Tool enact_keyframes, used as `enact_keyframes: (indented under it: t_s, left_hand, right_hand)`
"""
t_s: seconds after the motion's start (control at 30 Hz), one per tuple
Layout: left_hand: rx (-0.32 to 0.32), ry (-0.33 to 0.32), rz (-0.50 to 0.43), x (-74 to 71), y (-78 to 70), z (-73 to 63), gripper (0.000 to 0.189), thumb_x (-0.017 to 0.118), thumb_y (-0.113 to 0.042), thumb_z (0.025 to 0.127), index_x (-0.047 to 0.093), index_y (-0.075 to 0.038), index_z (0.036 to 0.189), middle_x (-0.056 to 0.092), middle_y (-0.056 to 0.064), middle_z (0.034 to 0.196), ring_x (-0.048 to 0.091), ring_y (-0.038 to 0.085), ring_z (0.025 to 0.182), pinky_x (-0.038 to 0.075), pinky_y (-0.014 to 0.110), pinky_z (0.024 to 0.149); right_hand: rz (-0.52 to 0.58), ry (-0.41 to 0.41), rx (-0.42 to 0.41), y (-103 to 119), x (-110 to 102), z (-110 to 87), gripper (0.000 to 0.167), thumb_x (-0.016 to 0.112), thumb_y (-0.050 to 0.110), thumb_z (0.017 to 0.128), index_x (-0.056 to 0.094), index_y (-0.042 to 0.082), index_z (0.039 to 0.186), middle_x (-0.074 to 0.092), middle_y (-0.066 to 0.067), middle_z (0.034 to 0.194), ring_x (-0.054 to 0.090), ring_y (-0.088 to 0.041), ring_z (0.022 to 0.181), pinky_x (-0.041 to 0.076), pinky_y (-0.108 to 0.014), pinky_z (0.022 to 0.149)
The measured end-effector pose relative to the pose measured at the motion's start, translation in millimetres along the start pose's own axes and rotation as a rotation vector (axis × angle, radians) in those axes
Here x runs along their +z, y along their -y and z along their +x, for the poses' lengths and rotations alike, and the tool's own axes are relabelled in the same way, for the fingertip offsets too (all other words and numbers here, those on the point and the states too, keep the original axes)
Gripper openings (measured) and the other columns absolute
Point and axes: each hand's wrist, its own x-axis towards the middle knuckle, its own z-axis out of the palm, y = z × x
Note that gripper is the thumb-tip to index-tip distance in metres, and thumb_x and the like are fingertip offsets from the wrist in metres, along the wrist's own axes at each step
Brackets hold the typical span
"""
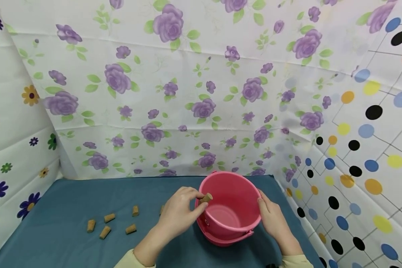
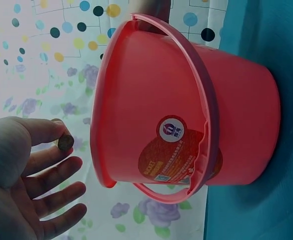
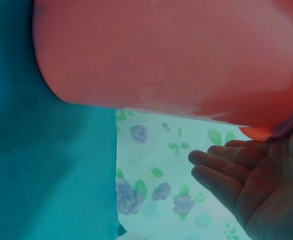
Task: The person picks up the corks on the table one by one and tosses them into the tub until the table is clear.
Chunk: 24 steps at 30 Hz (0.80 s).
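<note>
A small cork (image 1: 206, 198) is pinched between the thumb and index finger of my left hand (image 1: 177, 212), just at the left rim of a pink bucket (image 1: 232, 182). In the left wrist view the cork (image 2: 65, 142) shows its dark end, and the other three fingers are spread apart. My right hand (image 1: 274, 217) grips the bucket's right rim, thumb over the edge and fingers along the outside. The bucket stands upright on the blue cloth, its handle (image 1: 232, 240) hanging down at the near side. A printed label (image 2: 171, 150) marks its wall.
Several loose corks (image 1: 105, 232) lie scattered on the blue cloth (image 1: 70, 201) to the left; one cork (image 1: 162, 209) is partly hidden behind my left hand. A flowered sheet (image 1: 187, 149) hangs behind, and a dotted sheet (image 1: 361, 186) runs along the right side.
</note>
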Motion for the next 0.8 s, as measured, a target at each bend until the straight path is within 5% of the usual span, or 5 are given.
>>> enact_keyframes:
  t_s: [0.8]
  left_hand:
    - [0.006,0.017,0.005,8.0,-6.6,12.8,0.016,0.083,-0.029,0.096,0.083,-0.018,0.109,0.074,-0.008,0.109,0.063,0.013,0.106,0.060,0.039,0.085]
  right_hand:
    - [0.006,-0.010,-0.002,-1,1,0.2,0.057,0.035,0.037,0.119,0.039,0.004,0.165,0.068,-0.018,0.140,0.065,-0.037,0.130,0.052,-0.061,0.106]
